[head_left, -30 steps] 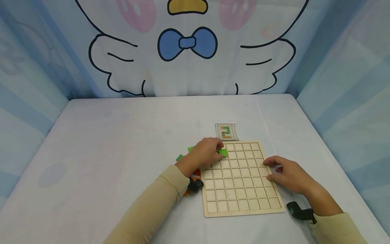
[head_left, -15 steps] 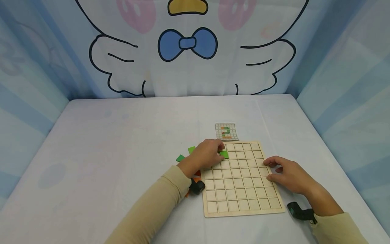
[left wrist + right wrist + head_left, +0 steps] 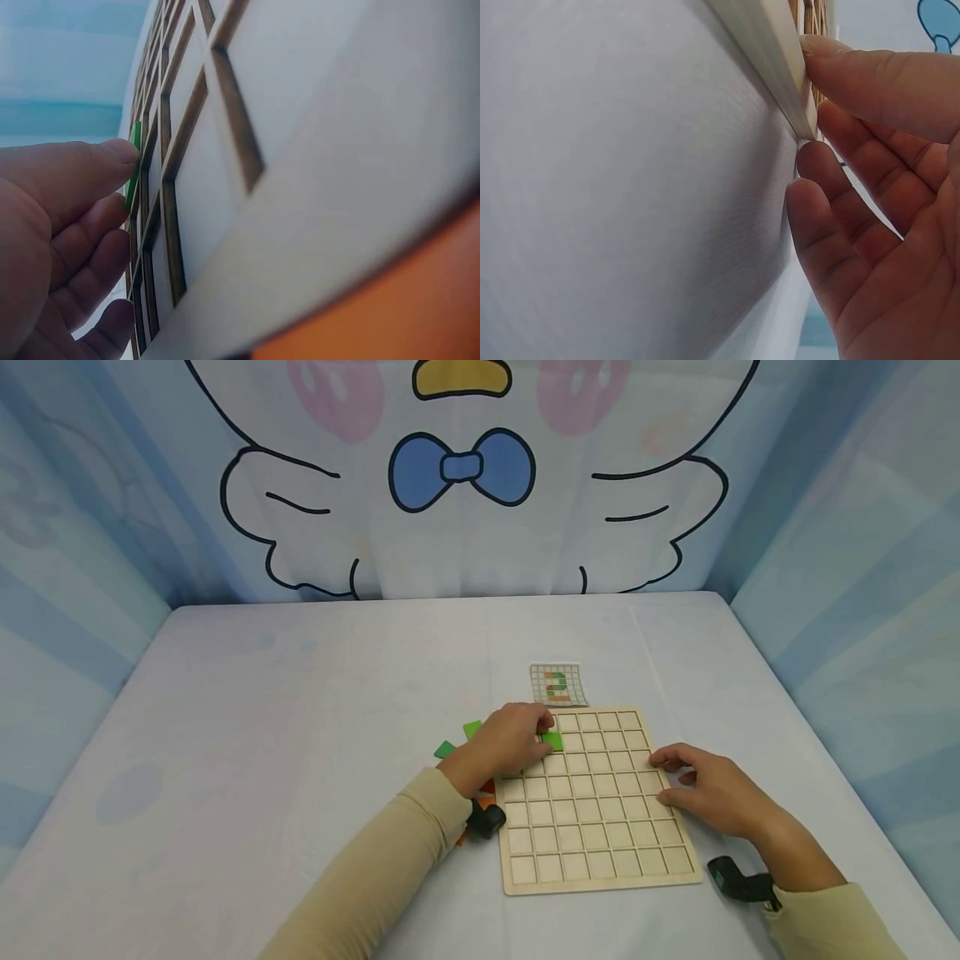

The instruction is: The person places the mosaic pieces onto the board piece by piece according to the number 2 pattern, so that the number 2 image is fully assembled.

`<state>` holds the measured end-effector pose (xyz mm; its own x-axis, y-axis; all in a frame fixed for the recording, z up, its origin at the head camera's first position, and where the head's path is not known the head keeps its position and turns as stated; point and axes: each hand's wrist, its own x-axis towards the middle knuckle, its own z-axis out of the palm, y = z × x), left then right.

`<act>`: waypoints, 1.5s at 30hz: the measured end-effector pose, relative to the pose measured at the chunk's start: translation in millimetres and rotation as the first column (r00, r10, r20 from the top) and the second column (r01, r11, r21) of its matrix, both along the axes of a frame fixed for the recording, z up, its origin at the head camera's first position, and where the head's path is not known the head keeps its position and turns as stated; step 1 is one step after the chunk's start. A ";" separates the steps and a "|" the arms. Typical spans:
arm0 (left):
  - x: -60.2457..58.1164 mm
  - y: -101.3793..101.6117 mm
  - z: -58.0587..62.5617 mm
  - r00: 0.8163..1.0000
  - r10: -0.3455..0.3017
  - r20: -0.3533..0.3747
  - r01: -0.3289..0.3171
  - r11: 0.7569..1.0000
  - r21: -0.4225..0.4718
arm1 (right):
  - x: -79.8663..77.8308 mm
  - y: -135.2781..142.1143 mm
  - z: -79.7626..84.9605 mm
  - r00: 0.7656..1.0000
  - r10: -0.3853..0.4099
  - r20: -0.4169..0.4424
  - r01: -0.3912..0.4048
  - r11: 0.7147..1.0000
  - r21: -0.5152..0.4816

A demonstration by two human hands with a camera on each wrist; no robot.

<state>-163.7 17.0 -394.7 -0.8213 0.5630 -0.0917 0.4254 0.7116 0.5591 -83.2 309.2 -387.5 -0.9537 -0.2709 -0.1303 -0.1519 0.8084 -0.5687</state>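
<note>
My left hand (image 3: 510,735) is over the upper left of a wooden grid board (image 3: 592,793). Thumb and forefinger pinch a light green square tile (image 3: 552,741) close against the grid. In the left wrist view the tile (image 3: 136,135) shows edge-on between thumb and fingers, tilted over the grid lines. At the board's right rim lies my right hand (image 3: 708,785), its thumb and fingertips spread along the edge. The right wrist view has that thumb on the board's (image 3: 769,56) top, with relaxed fingers beside its edge.
A small pattern card (image 3: 558,684) with a coloured figure on a grid lies behind the board. Left of the board are a light green piece (image 3: 471,728), a darker green piece (image 3: 444,749) and orange pieces (image 3: 486,802), partly hidden by my left arm.
My left hand has shifted slightly toward me and to the right with the green tile, then stayed nearly still. The right hand and the board have not visibly moved.
</note>
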 end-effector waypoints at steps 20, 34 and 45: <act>1.6 -10.3 5.0 0.998 -0.012 0.056 0.009 0.998 0.057 | 0.5 -0.9 -0.1 1.000 -0.013 0.007 0.013 1.000 0.018; 5.1 -52.2 19.3 0.994 0.015 0.113 -0.032 0.987 0.156 | -1.5 -0.4 0.5 1.000 -0.007 0.006 0.007 1.000 0.026; 13.1 -86.1 17.5 0.991 0.098 0.097 -0.110 0.985 0.135 | -1.7 -1.1 -0.1 1.000 -0.006 0.004 0.006 0.999 0.032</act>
<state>-150.6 -69.1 -377.2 -0.8681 0.4874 -0.0940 0.2970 0.6618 0.6884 -84.9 308.2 -387.6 -0.9548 -0.2607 -0.1426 -0.1447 0.8270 -0.5432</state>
